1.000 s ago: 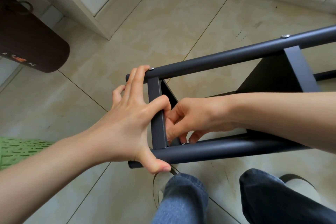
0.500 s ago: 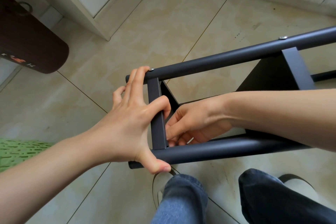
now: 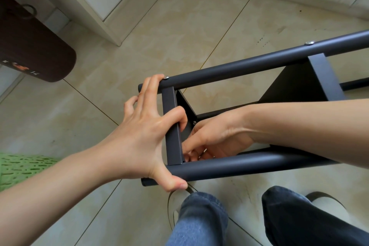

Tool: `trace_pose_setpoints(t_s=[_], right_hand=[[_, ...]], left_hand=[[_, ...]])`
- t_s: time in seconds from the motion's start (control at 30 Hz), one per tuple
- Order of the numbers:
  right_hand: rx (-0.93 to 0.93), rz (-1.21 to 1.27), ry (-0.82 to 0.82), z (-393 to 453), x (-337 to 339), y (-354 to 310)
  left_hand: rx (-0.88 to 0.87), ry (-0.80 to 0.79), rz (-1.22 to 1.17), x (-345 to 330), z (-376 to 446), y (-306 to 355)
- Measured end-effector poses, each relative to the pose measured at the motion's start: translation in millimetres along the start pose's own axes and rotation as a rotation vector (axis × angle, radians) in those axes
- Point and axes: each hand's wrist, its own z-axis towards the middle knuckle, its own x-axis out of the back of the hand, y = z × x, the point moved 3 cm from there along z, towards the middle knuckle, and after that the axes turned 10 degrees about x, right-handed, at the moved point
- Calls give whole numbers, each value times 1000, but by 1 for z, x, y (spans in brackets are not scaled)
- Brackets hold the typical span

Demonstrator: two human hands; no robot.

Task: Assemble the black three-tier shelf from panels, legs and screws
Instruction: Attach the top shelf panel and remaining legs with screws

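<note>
The black shelf frame (image 3: 259,70) is held on its side above the tiled floor (image 3: 179,36), with two round legs running from the middle of the view toward the right edge. The end of the frame is clasped by the left hand (image 3: 147,132): its long fingers are laid over the end of the upper leg (image 3: 249,67) beside a silver screw (image 3: 166,77), the index finger is hooked round the flat end panel (image 3: 172,126), and the thumb is pressed under the end of the lower leg (image 3: 249,164). The right hand (image 3: 215,136) is reached inside the frame, just behind the end panel, its fingers curled down at the corner where panel and lower leg meet; something small and metallic seems to be pinched there, though what it is cannot be told. A second screw (image 3: 194,122) is seen just above its knuckles. A brown bag (image 3: 34,46) lies at the floor's left edge.
</note>
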Motion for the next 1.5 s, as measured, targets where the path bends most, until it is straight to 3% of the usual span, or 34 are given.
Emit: trace_pose_setpoints(t_s=[0.3,0.5,1.5], right_hand=[[-69,26,-26,-1,5,1],[20,83,-40,0,1,-2],[-14,66,-35,-6,6,-3]], left_hand=[[-4,10,7,0,0,0],[5,-6,10,0,1,0],[1,-4,21,2,-1,2]])
